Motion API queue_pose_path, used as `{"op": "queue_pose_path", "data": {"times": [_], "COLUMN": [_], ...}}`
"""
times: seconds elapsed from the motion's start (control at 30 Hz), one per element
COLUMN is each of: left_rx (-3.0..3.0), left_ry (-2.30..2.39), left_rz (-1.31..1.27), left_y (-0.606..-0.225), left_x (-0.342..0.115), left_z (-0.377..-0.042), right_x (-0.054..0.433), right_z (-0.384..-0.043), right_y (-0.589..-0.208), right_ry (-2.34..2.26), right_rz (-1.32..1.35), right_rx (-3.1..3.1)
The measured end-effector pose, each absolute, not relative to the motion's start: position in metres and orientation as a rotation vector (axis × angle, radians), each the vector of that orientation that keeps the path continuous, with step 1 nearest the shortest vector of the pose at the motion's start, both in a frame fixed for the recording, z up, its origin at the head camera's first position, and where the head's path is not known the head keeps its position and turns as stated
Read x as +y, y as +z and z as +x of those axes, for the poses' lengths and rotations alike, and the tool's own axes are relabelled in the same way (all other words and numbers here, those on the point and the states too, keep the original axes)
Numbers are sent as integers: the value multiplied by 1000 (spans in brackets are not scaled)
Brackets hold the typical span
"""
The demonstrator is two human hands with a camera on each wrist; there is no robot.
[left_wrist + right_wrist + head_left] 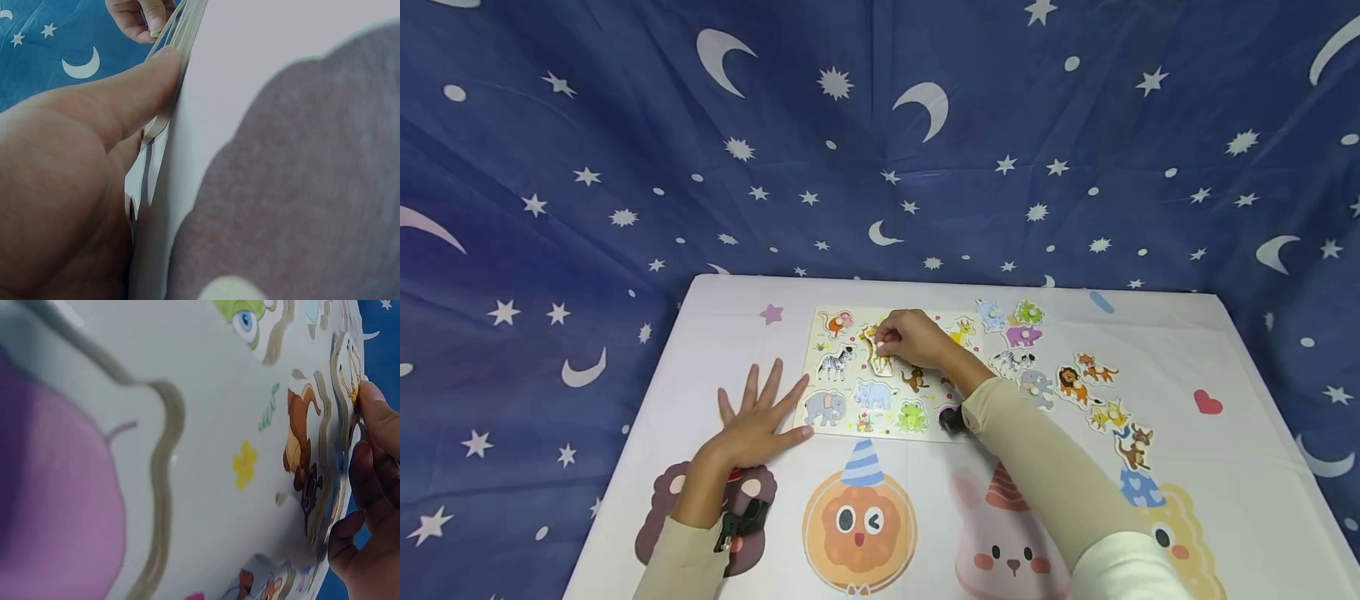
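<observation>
My right hand (916, 337) pinches a giraffe puzzle piece (882, 363) with thumb and fingertips, over the upper middle of a pale animal puzzle board (842, 427). In the right wrist view, the giraffe piece (350, 372) sits at the giraffe-shaped recess, slightly raised or tilted; how far it is seated cannot be told. Beside the board's left edge lies my left hand (754, 432), fingers spread and straight on the table. Its thumb (147, 81) touches the board's edge in the left wrist view.
Loose animal pieces lie right of the board: a zebra (1013, 361), a lion (1071, 383), a purple hippo (1022, 336), a kangaroo (1135, 447) and several others. The white tablecloth (1247, 500) carries printed cartoon faces. A blue star-patterned curtain (820, 200) hangs behind.
</observation>
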State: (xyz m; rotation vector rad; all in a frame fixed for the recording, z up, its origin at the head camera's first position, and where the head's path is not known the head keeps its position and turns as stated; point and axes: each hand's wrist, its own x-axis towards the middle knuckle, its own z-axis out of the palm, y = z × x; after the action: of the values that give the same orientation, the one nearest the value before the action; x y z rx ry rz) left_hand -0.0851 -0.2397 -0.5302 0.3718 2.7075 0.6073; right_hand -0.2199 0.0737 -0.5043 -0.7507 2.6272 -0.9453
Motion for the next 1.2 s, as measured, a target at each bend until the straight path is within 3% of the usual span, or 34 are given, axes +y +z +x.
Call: {"op": "queue_pose_path", "data": {"times": [1.2], "left_rx": [2710], "left_ry": [599], "left_rz": [371], "left_y": [-520], "left_x": [-238], "left_z": [-84], "right_x": [54], "right_z": [-225], "right_y": [-505], "right_ry": [-757], "right_rz": [-665], "right_rx": [2672]}}
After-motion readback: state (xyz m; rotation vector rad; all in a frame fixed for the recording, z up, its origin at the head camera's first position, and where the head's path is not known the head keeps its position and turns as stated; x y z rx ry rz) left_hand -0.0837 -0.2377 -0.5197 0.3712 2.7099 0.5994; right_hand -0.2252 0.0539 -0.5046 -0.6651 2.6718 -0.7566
